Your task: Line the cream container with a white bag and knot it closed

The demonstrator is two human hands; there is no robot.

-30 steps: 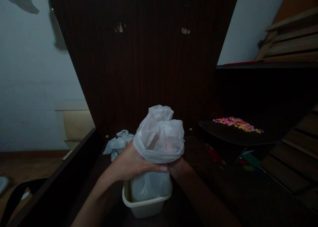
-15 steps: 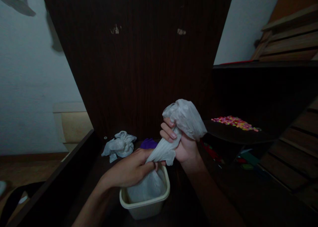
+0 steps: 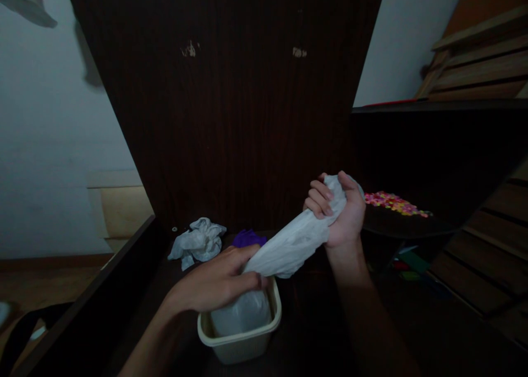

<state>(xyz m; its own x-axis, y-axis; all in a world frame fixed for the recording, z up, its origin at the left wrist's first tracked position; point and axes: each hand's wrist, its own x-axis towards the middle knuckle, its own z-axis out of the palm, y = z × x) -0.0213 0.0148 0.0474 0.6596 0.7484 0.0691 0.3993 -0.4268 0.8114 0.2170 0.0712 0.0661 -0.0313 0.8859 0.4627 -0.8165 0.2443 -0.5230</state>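
Note:
A whitish plastic bag (image 3: 289,247) is stretched diagonally between my two hands, its lower part bulging inside a cream square container (image 3: 241,341). My left hand (image 3: 223,280) is closed around the bag's neck just over the container's rim. Higher and to the right, my right hand (image 3: 338,209) grips the upper end of the bag, fingers curled round it. What the bulging part of the bag holds cannot be made out.
A crumpled whitish bag (image 3: 200,240) and a purple item (image 3: 248,238) lie behind the container. Dark wooden panel (image 3: 247,118) rises at the back. Small pink and yellow pieces (image 3: 396,202) lie on a dark shelf at right. A raised edge (image 3: 94,289) runs along the left.
My right hand has moved right with the bag's upper end, and the stretch of bag between my hands is longer. My left hand stays over the container.

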